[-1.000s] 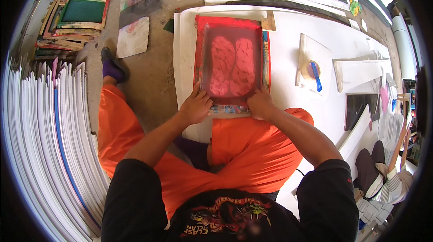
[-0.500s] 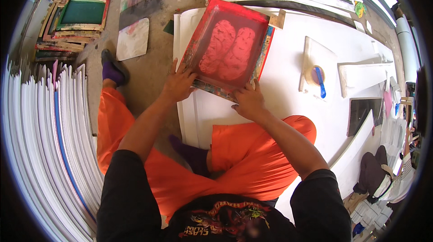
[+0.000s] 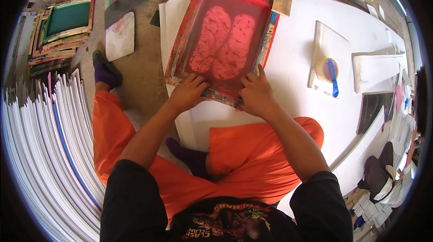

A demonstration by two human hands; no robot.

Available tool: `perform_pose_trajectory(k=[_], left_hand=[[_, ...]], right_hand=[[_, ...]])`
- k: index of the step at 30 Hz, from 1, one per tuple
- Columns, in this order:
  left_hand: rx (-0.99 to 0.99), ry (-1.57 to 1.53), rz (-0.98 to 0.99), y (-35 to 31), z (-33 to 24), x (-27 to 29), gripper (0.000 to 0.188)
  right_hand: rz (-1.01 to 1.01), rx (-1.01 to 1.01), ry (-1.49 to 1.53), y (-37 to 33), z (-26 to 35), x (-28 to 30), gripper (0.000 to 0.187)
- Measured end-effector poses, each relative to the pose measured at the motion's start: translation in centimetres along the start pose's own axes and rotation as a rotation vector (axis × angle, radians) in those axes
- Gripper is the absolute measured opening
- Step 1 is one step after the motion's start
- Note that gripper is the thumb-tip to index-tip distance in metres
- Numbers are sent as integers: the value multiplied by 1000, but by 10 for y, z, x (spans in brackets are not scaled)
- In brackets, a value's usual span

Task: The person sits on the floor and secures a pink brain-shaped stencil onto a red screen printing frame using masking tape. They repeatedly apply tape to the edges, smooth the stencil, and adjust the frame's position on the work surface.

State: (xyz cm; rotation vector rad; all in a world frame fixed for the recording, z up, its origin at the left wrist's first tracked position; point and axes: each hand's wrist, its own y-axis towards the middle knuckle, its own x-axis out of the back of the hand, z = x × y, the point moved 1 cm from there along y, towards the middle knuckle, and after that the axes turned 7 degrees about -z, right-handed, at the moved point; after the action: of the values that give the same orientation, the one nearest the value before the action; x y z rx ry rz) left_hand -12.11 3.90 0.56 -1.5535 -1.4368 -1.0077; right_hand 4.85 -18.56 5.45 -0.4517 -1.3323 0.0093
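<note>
A screen-printing frame (image 3: 177, 57) with red and paint-stained edges lies tilted over white sheets (image 3: 293, 48) in front of me. Two pink sole-shaped patches (image 3: 233, 48) show in its dark red mesh. My left hand (image 3: 188, 93) grips the near edge left of its middle, fingers over the rim. At the near right corner my right hand (image 3: 258, 92) is closed round the same edge, its thumb side hidden. A small wooden block (image 3: 282, 4) is fixed to the frame's far right side.
Right of the frame, a roll of tape (image 3: 322, 68) and a blue cutter knife (image 3: 333, 79) rest on a pale board (image 3: 331, 39). Stacked sheets (image 3: 45, 152) stand at left, below a pile of other screens (image 3: 67, 21). My orange-trousered legs (image 3: 266, 152) are bent close by.
My left hand has moved from the near left corner rightward along the near edge, closer to my right hand. The view has shifted a little; my right hand keeps its grip.
</note>
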Motion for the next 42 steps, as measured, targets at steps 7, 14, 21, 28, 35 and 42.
perform_pose_trajectory(k=[7, 14, 21, 28, 35, 42], left_hand=[[-21, -69, -31, 25, -29, 19, 66], [-39, -78, -120, 43, -94, -30, 57], [-64, -125, -186, 41, -91, -46, 52], [17, -67, -235, 39, -99, -40, 51], [53, -79, -236, 38, -103, -38, 49], [127, -123, -162, 43, -105, -37, 60]], right_hand=[[-61, -25, 241, 6, -31, 16, 42], [-160, -76, 326, 10, -44, 12, 37], [-139, -59, 314, 13, -36, 14, 24], [-114, -55, 343, 15, -30, 13, 22], [-178, -38, 341, 12, -30, 6, 27], [-463, -142, 459, 10, -50, 6, 36]])
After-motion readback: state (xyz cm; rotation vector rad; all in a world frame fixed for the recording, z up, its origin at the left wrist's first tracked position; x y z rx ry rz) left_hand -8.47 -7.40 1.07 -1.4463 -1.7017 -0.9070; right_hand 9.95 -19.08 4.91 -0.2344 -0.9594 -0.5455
